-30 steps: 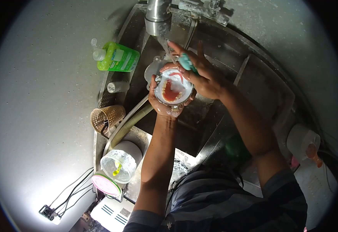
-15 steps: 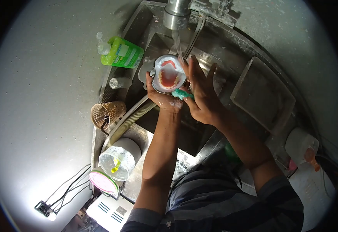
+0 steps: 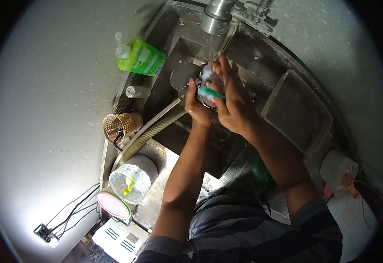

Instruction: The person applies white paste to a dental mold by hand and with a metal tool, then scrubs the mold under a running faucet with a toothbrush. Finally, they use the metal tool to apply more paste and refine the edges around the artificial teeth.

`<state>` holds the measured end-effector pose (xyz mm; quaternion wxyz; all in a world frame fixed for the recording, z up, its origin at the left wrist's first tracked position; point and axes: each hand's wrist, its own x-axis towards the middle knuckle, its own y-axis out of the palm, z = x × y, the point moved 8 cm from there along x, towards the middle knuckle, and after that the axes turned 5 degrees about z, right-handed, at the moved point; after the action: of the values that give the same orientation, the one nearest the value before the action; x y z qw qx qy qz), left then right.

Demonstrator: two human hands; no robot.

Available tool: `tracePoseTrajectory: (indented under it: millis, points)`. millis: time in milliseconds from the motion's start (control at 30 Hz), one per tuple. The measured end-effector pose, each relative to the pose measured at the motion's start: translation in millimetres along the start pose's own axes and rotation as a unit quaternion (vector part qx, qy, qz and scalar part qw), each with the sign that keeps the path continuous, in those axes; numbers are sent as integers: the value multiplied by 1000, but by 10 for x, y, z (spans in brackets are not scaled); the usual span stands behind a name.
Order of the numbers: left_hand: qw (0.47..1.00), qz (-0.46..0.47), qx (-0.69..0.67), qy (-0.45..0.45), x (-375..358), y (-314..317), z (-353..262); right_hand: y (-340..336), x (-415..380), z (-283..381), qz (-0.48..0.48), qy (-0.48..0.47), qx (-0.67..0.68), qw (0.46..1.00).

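Left hand [image 3: 199, 107] cups a round dental flask [image 3: 209, 85] from below, fingers curled around its rim, under the tap [image 3: 216, 17] at the far end of the sink [image 3: 287, 105]. Right hand [image 3: 233, 103] lies over it, fingers together and extended, thumb pinching a teal brush [image 3: 212, 93] against the flask. Water runs onto it. Best practice, I judge: firm cup beneath, short strokes, flask low over the basin. Green soap bottle [image 3: 141, 57] on the sink's left edge.

Under the tap [image 3: 217, 17], both hands grip a denture mould [image 3: 208, 81]; the right hand [image 3: 233, 105] seemingly pinches a teal brush [image 3: 211, 93].
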<state>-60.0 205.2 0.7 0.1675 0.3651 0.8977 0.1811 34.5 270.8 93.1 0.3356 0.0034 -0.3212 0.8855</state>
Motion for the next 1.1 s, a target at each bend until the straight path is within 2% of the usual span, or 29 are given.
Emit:
tracePoseTrajectory:
  millis: [33, 67, 100, 133, 167, 200, 233, 300, 333, 367, 400, 433, 500, 533, 567, 633, 667, 700, 733, 767, 800, 933, 1000, 1100]
  points:
    - [1000, -1, -2, -1, 39, -80, 138, -20, 23, 105, -11, -47, -23, 999]
    - [998, 24, -62, -14, 104, -145, 317, -36, 16, 201, -21, -94, -45, 994]
    - [991, 50, -121, -26, 147, -132, 363, -54, -3, 212, -21, -93, -46, 994]
    - [980, 138, -145, 2, 176, -106, 263, -40, -28, 243, 0, -104, -7, 995]
    - [980, 139, -145, 3, 162, -127, 297, -27, -42, 259, 22, -116, 32, 993]
    - [978, 107, -173, -42, 102, -4, 189, -83, -19, 166, 5, -92, 41, 995]
    - [973, 73, -201, -90, 40, 43, 180, -161, 26, -3, -4, -6, 101, 995]
    - [980, 50, -173, -81, 38, -112, 376, -37, 22, -6, -18, 16, -36, 999]
    - [997, 50, 32, 53, 83, -290, 445, 24, 6, 141, 5, -35, -26, 999]
    - [954, 48, 233, 185, 61, -295, 394, 54, -19, 278, 28, -86, -17, 996]
    - [990, 41, -130, -19, 117, -202, 357, -57, 14, 301, 18, -86, 2, 996]
    - [988, 87, -99, -85, 125, -94, 228, -188, 96, 115, 35, 57, 95, 993]
    - [922, 164, -227, -268, 11, 111, 173, -426, 388, -181, -7, 14, 109, 994]
    - [930, 121, -178, -299, 3, 21, 196, -330, 511, -543, 68, 91, 135, 984]
    - [929, 120, -178, -300, -6, 12, 111, -303, 570, -621, 69, 93, 136, 984]
    - [912, 186, -128, -342, -69, 85, -1, -159, 658, -416, 180, 14, -6, 983]
    - [916, 167, -124, -342, -45, 45, 3, -85, 633, -496, 296, 88, 12, 951]
    - [917, 164, -124, -343, -42, 24, -38, -108, 660, -465, 298, 88, 13, 950]
    - [915, 162, -86, -360, -45, -15, -76, -56, 652, -504, 334, 134, 66, 931]
    - [911, 160, -48, -376, -41, -55, -97, 8, 645, -550, 367, 179, 119, 905]
    - [906, 168, -74, -381, -38, -46, -106, 129, 597, -623, 393, 229, 199, 868]
    - [905, 151, -27, -397, -22, -117, -115, 127, 640, -517, 399, 187, 210, 872]
    - [893, 153, -51, -420, -50, -93, -115, 77, 649, -415, 402, 177, 91, 894]
    - [879, 203, -69, -426, -91, -51, -144, 256, 626, -636, 424, 208, 169, 865]
